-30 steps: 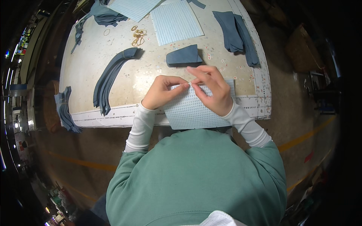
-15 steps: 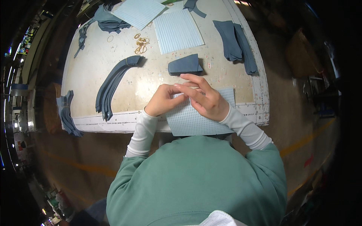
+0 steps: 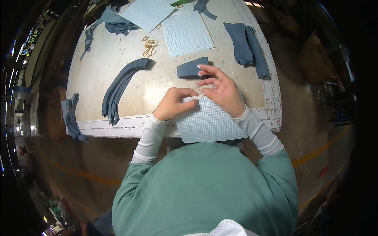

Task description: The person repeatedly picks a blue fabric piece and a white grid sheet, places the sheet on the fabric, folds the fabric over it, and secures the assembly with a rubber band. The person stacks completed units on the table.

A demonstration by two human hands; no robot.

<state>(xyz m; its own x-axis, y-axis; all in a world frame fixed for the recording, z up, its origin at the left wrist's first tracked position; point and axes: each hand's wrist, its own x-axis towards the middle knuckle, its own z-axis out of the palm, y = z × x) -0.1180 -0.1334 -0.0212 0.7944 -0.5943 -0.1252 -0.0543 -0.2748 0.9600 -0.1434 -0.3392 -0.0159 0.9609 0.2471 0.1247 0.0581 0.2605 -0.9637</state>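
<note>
A sheet of small pale-blue labels in a grid point(image 3: 212, 122) lies at the table's near edge and overhangs it toward me. My left hand point(image 3: 173, 103) pinches the far left part of this sheet, thumb on top. Over the sheet's far edge, my right hand point(image 3: 222, 90) has its fingers spread, and small white bits show at several of its fingertips; whether they are labels or nails I cannot tell. Just beyond the hands sits a short stack of blue-grey fabric pieces point(image 3: 191, 69), its right part behind my right fingers.
On the left lie a curved banded bundle of blue-grey strips point(image 3: 120, 88) and another bundle point(image 3: 70, 116) hanging over the table edge. Rubber bands point(image 3: 149, 47) and two more label sheets point(image 3: 188, 33) point(image 3: 146, 15) are farther back. More fabric pieces point(image 3: 245, 45) rest at the right.
My right hand has moved away from the left fingers, to the right and farther out, and its fingers have spread. The left hand keeps its place at the sheet.
</note>
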